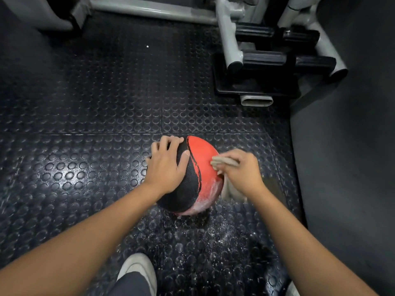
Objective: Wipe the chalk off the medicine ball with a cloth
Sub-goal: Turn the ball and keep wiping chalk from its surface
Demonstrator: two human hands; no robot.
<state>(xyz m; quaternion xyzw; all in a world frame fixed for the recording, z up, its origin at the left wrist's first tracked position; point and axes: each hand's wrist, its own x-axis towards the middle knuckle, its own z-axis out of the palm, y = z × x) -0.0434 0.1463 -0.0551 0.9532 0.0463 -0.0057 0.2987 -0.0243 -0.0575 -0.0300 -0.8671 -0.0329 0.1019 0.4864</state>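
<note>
A red and black medicine ball [197, 159] rests on the studded black rubber floor. White chalk smears its lower red side near the floor. My left hand [165, 165] lies flat on the ball's black left half, fingers spread over the top. My right hand [240, 170] grips a beige cloth [223, 162] and presses it against the red right side of the ball. Part of the cloth hangs blurred below my right wrist.
White chalk dust [215, 238] is scattered on the floor in front of the ball. A grey gym machine frame [229, 39] with black padded bars stands at the back right. A dark wall or panel [346, 167] runs along the right. My white shoe [139, 268] is near the bottom.
</note>
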